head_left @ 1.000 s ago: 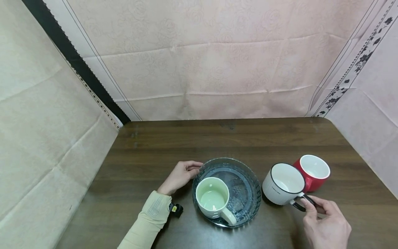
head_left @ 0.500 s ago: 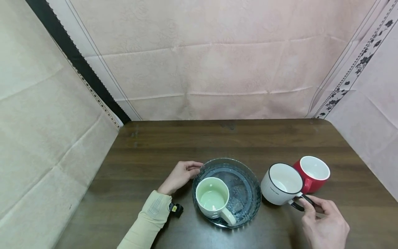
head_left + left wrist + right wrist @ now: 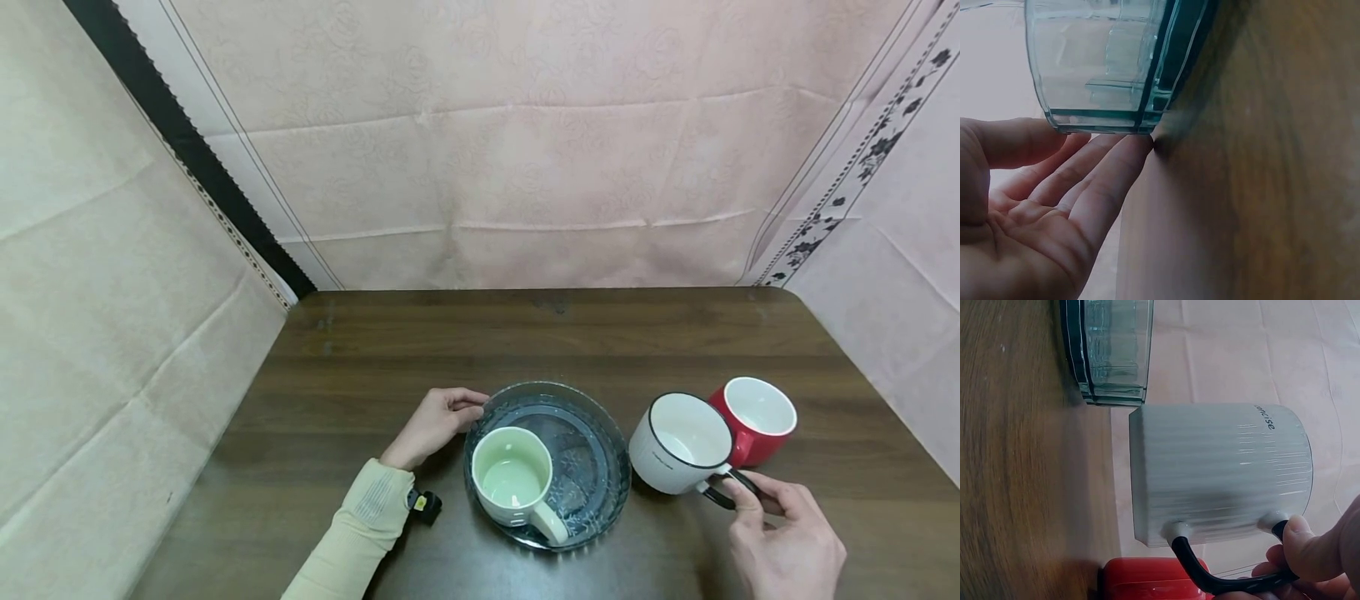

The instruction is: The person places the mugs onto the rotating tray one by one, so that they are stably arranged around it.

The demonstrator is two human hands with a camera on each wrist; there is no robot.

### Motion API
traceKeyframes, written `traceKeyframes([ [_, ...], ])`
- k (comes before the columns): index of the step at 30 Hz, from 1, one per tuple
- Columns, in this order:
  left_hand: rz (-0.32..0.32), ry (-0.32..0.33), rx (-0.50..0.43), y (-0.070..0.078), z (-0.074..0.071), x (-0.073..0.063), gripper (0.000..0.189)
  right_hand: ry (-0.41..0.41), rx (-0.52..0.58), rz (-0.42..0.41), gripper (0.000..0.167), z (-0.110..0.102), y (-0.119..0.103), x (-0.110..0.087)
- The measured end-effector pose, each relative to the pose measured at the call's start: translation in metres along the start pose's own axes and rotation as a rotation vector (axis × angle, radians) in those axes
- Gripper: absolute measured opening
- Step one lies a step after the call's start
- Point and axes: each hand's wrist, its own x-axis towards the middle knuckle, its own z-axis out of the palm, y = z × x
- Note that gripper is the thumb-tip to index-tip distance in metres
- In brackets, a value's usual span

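Your right grip [image 3: 791,533] pinches the curved black handle [image 3: 1204,578] of a white cylindrical mug [image 3: 678,450] with a dark rim, held just above a brown wooden bench [image 3: 517,333]. To its left, a pale green mug [image 3: 513,483], handle angled toward you and to the right, stands inside a round, clear blue-green glass dish [image 3: 588,442]. Your left grip [image 3: 435,423] is unclenched, its extended fingers touching the dish's outer wall. Slightly farther back, a red mug [image 3: 759,417] with a white interior rests on the bench, before a pale, creased cloth [image 3: 525,167]
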Motion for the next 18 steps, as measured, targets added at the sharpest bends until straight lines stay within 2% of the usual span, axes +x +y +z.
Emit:
traceKeyframes([
  [9, -0.004, 0.011, -0.022, 0.0012, 0.0010, -0.0005, 0.023, -0.007, -0.003, 0.038, 0.018, -0.0001, -0.0013, 0.0004],
  [18, 0.005, 0.016, -0.007, 0.0011, 0.0015, -0.0004, 0.021, -0.003, -0.008, 0.035, 0.019, -0.0016, -0.0023, 0.0016],
])
